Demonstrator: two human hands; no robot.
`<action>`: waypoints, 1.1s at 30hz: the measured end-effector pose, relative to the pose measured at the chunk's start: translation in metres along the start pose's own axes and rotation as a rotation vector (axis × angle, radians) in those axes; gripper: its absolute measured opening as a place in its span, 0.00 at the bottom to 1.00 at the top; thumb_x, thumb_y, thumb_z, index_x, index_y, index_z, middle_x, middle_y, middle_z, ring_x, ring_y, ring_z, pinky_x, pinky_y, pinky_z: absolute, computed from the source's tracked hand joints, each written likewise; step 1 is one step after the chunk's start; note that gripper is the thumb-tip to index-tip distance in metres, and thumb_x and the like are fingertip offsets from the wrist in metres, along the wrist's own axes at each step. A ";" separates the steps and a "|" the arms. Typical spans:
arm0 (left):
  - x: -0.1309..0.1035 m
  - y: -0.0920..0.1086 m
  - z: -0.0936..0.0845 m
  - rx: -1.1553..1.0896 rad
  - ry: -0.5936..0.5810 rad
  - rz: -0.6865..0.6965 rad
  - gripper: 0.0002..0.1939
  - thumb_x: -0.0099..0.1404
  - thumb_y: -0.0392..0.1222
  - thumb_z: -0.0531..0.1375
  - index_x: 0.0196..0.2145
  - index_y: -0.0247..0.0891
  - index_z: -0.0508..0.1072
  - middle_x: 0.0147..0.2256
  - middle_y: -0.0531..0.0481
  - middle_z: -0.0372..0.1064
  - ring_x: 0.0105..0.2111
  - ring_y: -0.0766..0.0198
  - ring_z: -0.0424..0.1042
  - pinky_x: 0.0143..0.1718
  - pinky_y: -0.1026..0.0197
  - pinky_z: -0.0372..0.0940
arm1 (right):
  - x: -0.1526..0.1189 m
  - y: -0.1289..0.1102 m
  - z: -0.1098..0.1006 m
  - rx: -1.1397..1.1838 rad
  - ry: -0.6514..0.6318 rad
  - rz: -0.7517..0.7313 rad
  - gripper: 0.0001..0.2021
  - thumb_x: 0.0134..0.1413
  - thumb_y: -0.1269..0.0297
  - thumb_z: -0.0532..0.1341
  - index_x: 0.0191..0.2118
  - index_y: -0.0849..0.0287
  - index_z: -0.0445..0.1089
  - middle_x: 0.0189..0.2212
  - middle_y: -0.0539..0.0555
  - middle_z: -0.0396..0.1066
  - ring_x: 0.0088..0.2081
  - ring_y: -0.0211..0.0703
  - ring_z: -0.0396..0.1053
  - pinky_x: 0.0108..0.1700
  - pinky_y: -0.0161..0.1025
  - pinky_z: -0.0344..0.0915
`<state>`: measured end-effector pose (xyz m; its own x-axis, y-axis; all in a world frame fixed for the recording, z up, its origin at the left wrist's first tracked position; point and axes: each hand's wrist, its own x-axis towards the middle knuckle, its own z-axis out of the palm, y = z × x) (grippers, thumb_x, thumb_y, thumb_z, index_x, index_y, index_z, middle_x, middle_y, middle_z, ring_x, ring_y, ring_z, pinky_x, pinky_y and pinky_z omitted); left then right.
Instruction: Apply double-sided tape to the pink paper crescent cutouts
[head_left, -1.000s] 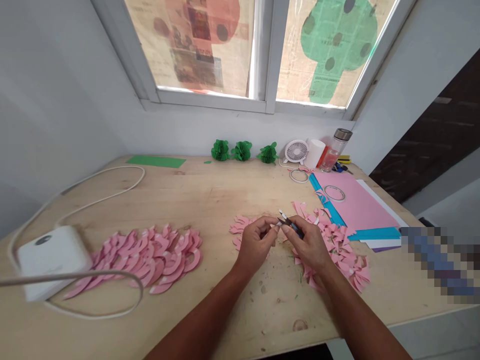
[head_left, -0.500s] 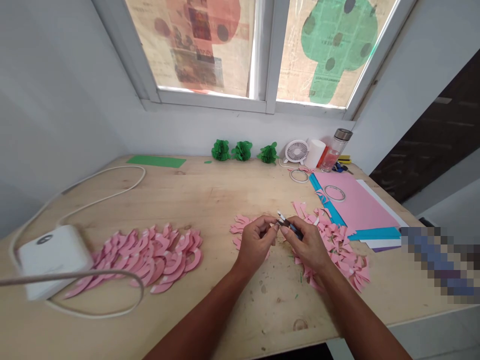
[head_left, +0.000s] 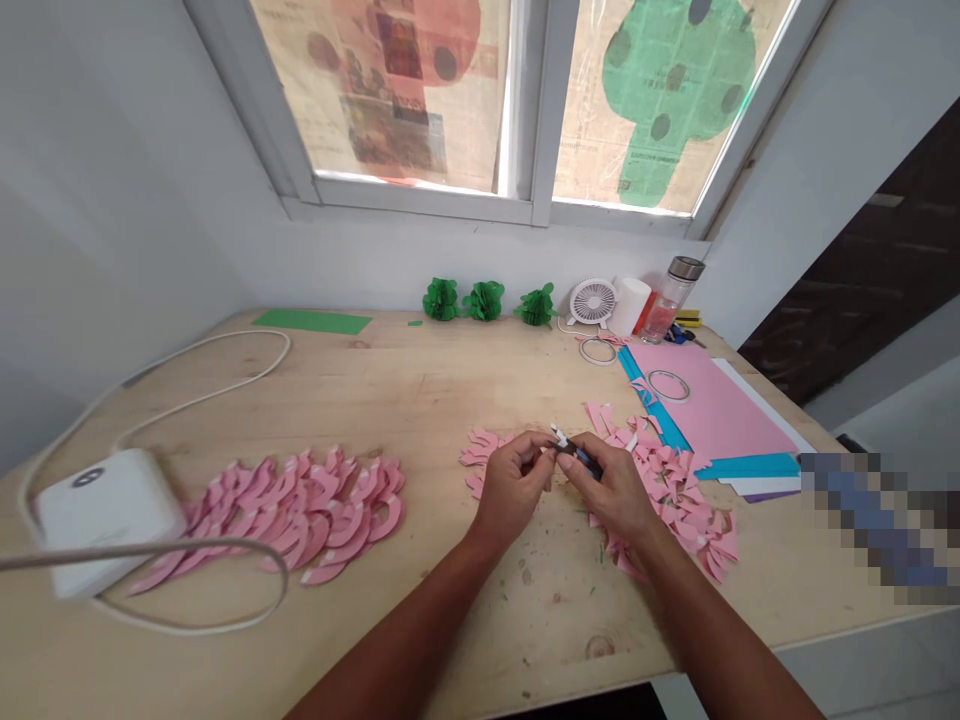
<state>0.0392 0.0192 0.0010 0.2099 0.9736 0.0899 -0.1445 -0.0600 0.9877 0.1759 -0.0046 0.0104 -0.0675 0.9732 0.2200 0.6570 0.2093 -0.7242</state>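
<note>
Close together over the middle of the wooden table (head_left: 450, 620), both of my hands work fingertip to fingertip. My right hand (head_left: 613, 492) is closed around a small dark tool that looks like scissors (head_left: 583, 458). A little white piece (head_left: 558, 434) shows at the tool's end, above the fingers. My left hand (head_left: 514, 490) is pinched against the tool's tip; what its fingers hold is hidden. Pink paper scraps (head_left: 679, 490) lie around and under the right hand, with a smaller heap of pink scraps (head_left: 480, 455) beside the left. Overlapping pink paper arcs (head_left: 330, 520) are piled at left.
A white power bank (head_left: 112, 520) and looping cable (head_left: 217, 337) occupy the left. Green paper balls (head_left: 482, 301), a small fan (head_left: 593, 302) and a glass bottle (head_left: 670, 305) line the back. Pink sheets (head_left: 720, 400) with a tape roll (head_left: 668, 386) lie at right.
The tool and the white piece at its end have shifted very slightly up and left. Both hands keep nearly the same place and grip.
</note>
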 end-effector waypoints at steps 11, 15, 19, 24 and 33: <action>0.001 -0.005 -0.001 0.049 -0.020 0.033 0.07 0.54 0.36 0.55 0.31 0.34 0.70 0.16 0.59 0.56 0.16 0.73 0.56 0.18 0.70 0.52 | 0.000 0.000 0.001 -0.005 0.005 -0.007 0.15 0.54 0.53 0.52 0.32 0.60 0.68 0.20 0.47 0.61 0.22 0.33 0.57 0.25 0.30 0.53; 0.001 -0.005 -0.001 0.041 -0.026 0.037 0.07 0.54 0.36 0.55 0.30 0.34 0.70 0.17 0.58 0.57 0.16 0.73 0.56 0.18 0.70 0.53 | 0.000 -0.001 0.001 0.003 0.013 -0.025 0.15 0.54 0.53 0.52 0.31 0.60 0.68 0.20 0.47 0.61 0.22 0.33 0.57 0.25 0.30 0.53; 0.001 -0.004 -0.001 0.041 -0.021 0.032 0.06 0.54 0.37 0.55 0.29 0.34 0.70 0.16 0.58 0.57 0.16 0.73 0.55 0.17 0.70 0.52 | 0.000 -0.001 0.001 0.006 0.025 -0.030 0.15 0.54 0.53 0.52 0.31 0.60 0.68 0.19 0.46 0.60 0.21 0.33 0.57 0.24 0.30 0.51; 0.000 -0.004 -0.001 0.049 -0.032 0.034 0.06 0.55 0.38 0.56 0.30 0.34 0.70 0.16 0.58 0.56 0.16 0.73 0.56 0.18 0.70 0.52 | 0.000 -0.003 0.001 0.000 0.052 -0.026 0.15 0.54 0.53 0.52 0.31 0.60 0.67 0.19 0.46 0.59 0.21 0.32 0.56 0.23 0.30 0.51; 0.000 -0.004 -0.002 0.056 -0.043 0.053 0.06 0.56 0.39 0.55 0.30 0.34 0.70 0.16 0.58 0.57 0.17 0.73 0.56 0.19 0.70 0.53 | -0.001 -0.004 0.000 -0.022 0.084 -0.032 0.16 0.54 0.53 0.52 0.30 0.60 0.68 0.18 0.46 0.59 0.20 0.32 0.56 0.23 0.30 0.50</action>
<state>0.0376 0.0198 -0.0037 0.2452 0.9583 0.1469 -0.1025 -0.1250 0.9868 0.1736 -0.0065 0.0129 -0.0267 0.9543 0.2976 0.6722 0.2375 -0.7012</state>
